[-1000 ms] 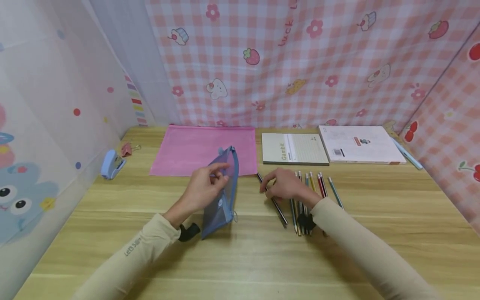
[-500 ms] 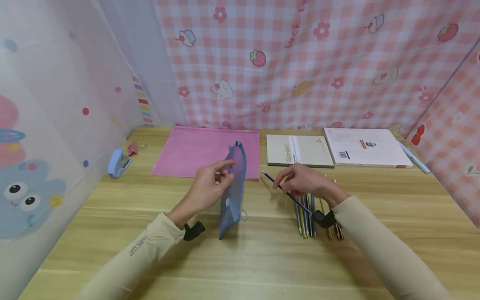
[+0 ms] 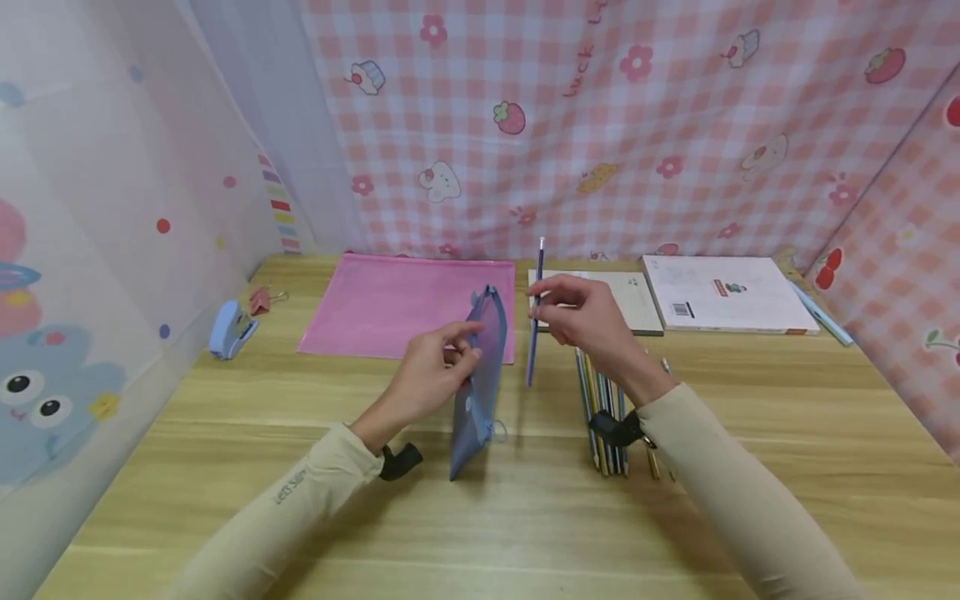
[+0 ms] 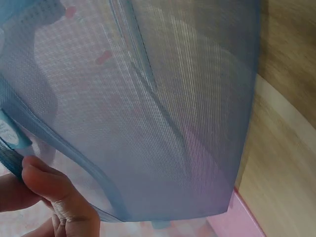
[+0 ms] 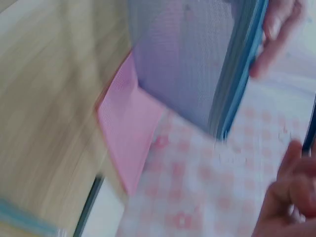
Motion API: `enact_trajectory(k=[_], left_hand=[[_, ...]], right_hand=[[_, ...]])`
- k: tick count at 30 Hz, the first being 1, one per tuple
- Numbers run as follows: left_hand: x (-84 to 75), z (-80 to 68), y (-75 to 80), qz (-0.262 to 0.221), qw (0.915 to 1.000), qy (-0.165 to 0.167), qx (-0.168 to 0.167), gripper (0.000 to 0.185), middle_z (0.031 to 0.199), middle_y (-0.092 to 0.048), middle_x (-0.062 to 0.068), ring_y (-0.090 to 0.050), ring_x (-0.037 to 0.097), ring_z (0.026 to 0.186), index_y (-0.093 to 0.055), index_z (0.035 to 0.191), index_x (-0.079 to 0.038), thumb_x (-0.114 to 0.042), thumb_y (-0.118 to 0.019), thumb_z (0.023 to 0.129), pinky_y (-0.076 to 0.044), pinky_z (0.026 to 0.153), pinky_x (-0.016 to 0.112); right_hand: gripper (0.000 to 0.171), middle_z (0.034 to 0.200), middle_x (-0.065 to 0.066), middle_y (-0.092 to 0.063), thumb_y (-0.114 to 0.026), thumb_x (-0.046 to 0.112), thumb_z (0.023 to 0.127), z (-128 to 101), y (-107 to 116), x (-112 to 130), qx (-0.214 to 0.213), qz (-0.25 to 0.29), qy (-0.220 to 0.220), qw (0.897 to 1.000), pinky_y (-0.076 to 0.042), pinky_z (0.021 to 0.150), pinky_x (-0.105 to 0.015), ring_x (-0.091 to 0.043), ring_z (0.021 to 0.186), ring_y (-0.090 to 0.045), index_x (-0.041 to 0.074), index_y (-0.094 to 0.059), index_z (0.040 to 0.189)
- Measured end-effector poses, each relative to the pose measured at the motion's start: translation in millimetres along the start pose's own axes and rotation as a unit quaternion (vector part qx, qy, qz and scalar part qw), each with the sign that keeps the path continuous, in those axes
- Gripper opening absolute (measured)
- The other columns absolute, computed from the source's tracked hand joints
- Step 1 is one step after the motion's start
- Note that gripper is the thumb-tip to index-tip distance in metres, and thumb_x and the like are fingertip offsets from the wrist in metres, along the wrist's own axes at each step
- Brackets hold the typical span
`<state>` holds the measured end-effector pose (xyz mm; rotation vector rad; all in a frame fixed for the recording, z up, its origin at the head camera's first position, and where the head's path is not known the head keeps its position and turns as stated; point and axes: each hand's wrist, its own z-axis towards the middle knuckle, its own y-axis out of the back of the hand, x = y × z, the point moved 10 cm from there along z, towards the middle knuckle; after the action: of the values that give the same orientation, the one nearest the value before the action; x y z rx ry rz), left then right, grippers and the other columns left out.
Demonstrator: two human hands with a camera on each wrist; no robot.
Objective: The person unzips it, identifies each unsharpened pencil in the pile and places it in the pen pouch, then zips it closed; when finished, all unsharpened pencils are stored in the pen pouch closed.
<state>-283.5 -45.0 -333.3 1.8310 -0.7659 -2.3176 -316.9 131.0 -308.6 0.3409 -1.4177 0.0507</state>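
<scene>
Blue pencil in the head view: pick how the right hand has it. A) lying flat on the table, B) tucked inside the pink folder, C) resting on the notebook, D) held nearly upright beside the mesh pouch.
D: the right hand pinches the blue pencil nearly upright, off the table, just right of the blue mesh pouch that the left hand holds.

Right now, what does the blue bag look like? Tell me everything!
The blue mesh pouch is see-through netting with a darker blue edge band and a small cord loop near its bottom. It stands upright on the wooden table, just in front of the pink folder. The left hand pinches its top edge. The pencil beside it stays apart.
</scene>
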Motion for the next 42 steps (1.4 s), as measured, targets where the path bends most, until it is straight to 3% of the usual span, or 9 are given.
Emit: enact_trajectory(k=[3,6,10,18,22,26,29,35,42], left_hand=[[-0.3,1.4,-3.9,-0.006,1.0,-0.002,-0.002,0.042,0.088,-0.059,0.009,-0.064,0.008,0.069,-0.055,0.138,0.003,-0.005,-0.059,0.097,-0.06,0.061,0.034],[-1.9,3.0,-5.4,0.0,0.9999,-0.01,-0.007,0.041,0.086,-0.06,0.009,-0.065,0.01,0.069,-0.056,0.138,0.002,-0.006,-0.058,0.098,-0.058,0.058,0.028],[-3.4,3.0,-1.1,0.004,0.9996,-0.019,-0.021,0.04,0.087,-0.061,0.01,-0.067,0.015,0.068,-0.055,0.139,0.0,-0.006,-0.056,0.099,-0.059,0.059,0.029],[-6.3,-1.3,9.1,0.031,0.9967,-0.048,-0.058,0.042,0.084,-0.061,0.011,-0.061,0.007,0.063,-0.055,0.138,0.004,-0.003,-0.056,0.096,-0.055,0.056,0.023],[-4.6,-2.6,6.9,0.023,0.9973,-0.046,-0.052,0.042,0.085,-0.062,0.011,-0.064,0.01,0.063,-0.055,0.139,0.004,-0.004,-0.056,0.098,-0.057,0.058,0.024],[-3.5,-3.0,4.0,0.022,0.9981,-0.042,-0.04,0.041,0.086,-0.062,0.01,-0.066,0.017,0.065,-0.053,0.14,0.004,-0.008,-0.055,0.1,-0.058,0.06,0.027],[-1.6,-3.2,3.1,0.013,0.9987,-0.037,-0.034,0.042,0.087,-0.061,0.011,-0.067,0.02,0.067,-0.052,0.141,0.003,-0.009,-0.055,0.101,-0.06,0.062,0.031],[1.3,-3.5,4.2,0.002,0.999,-0.032,-0.032,0.038,0.089,-0.063,0.01,-0.063,0.018,0.069,-0.058,0.137,-0.003,-0.012,-0.057,0.1,-0.053,0.06,0.023],[2.1,-2.8,3.9,0.001,0.999,-0.032,-0.032,0.037,0.091,-0.065,0.01,-0.06,0.014,0.074,-0.06,0.135,-0.003,-0.012,-0.059,0.099,-0.051,0.066,0.022]], right_hand=[[0.023,0.079,0.003,-0.065,-0.065,0.005,0.092,6,-9,6,-0.063,-0.015,0.03,0.997,-0.039,0.052,-0.023,-0.006,0.052,-0.045,0.003,-0.07,0.114],[0.024,0.082,-0.003,-0.069,-0.065,0.005,0.087,6,-23,5,-0.077,-0.108,0.03,0.991,-0.041,0.054,-0.023,-0.007,0.058,-0.053,0.008,-0.074,0.109],[0.025,0.082,-0.007,-0.073,-0.068,0.007,0.083,4,-48,-1,-0.015,-0.233,0.016,0.972,-0.045,0.054,-0.025,-0.012,0.064,-0.059,0.01,-0.077,0.106],[0.02,0.084,-0.002,-0.077,-0.072,0.014,0.085,1,-80,-9,0.137,-0.348,0.016,0.927,-0.049,0.061,-0.022,-0.008,0.07,-0.066,0.012,-0.078,0.104],[0.018,0.094,-0.005,-0.077,-0.07,0.013,0.09,-1,-64,3,0.099,-0.309,0.053,0.944,-0.044,0.054,-0.023,-0.007,0.06,-0.058,0.011,-0.076,0.107],[0.013,0.098,-0.008,-0.075,-0.069,0.013,0.093,-8,-23,7,0.048,-0.288,0.061,0.954,-0.05,0.06,-0.025,-0.011,0.065,-0.06,0.011,-0.075,0.104],[0.011,0.091,-0.006,-0.073,-0.07,0.011,0.091,-18,5,-9,0.069,-0.326,0.03,0.942,-0.053,0.068,-0.028,-0.013,0.076,-0.064,0.01,-0.074,0.101],[0.006,0.079,0.0,-0.067,-0.073,0.006,0.086,-44,26,-61,0.133,-0.393,-0.003,0.91,-0.047,0.063,-0.025,-0.01,0.072,-0.057,0.008,-0.072,0.091],[0.008,0.077,0.001,-0.068,-0.076,0.006,0.083,-51,27,-82,0.146,-0.395,-0.004,0.907,-0.047,0.065,-0.025,-0.008,0.071,-0.058,0.01,-0.072,0.088]])
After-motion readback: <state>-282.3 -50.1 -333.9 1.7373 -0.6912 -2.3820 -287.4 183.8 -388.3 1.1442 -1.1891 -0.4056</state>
